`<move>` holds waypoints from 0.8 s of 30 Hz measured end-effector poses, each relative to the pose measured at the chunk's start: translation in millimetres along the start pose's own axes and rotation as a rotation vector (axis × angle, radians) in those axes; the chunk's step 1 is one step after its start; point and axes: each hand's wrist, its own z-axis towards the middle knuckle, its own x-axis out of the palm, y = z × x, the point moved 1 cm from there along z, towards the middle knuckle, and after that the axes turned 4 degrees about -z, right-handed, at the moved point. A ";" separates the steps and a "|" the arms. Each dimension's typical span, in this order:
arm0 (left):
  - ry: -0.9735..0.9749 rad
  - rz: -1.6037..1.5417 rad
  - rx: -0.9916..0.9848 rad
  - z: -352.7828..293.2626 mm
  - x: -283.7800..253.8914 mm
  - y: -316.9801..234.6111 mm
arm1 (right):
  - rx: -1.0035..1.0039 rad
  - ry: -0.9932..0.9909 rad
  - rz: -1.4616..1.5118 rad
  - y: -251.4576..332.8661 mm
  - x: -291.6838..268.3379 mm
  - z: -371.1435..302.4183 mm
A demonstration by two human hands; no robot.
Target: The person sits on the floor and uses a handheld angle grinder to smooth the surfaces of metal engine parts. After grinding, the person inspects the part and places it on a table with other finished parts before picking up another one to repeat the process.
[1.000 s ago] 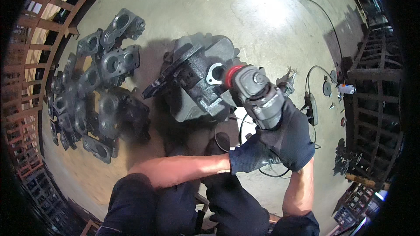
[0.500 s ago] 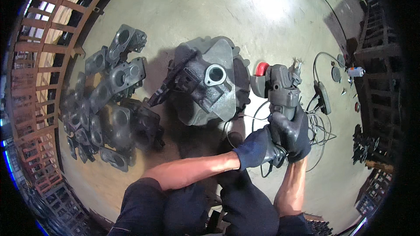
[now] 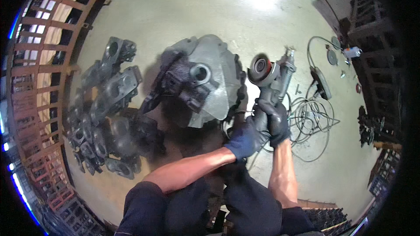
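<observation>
Both my hands, in dark gloves, grip an angle grinder (image 3: pixel 266 94). My left hand (image 3: pixel 246 141) is wrapped round its rear end, and my right hand (image 3: pixel 276 122) closes on the body nearer the head. The grinder's round disc (image 3: pixel 261 65) faces up, with a guard at its edge; whether it spins I cannot tell. Left of the grinder and apart from it, a large grey metal casting (image 3: pixel 212 91) rests in front of me, a bright ring-shaped port (image 3: pixel 200 74) on its top. Beyond my right hand lies a long straight tool (image 3: pixel 286 74) with a metal tip.
Several dark castings with round openings (image 3: pixel 118 85) cluster at the left. Tangled cable (image 3: pixel 311 116) and a black elongated object (image 3: pixel 321 85) lie to the right. Farther right are loose discs (image 3: pixel 332 57) and a can (image 3: pixel 352 52). Slatted brown racks (image 3: pixel 48 87) line the left side.
The grinder has moved left and toward me in both hands and turned, so its disc now faces up. The view has shifted slightly.
</observation>
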 end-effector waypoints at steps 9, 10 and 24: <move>-0.259 0.344 -0.012 2.0 -22.5 -18.4 | -0.226 0.005 -0.151 -45.0 -8.4 46.4; -0.251 0.272 0.006 -0.4 -14.9 -10.9 | -0.381 0.024 -0.411 -54.0 -13.5 59.3; -0.814 0.340 0.517 -45.7 -206.9 -190.9 | 0.102 -0.037 -0.385 -66.6 -22.0 112.3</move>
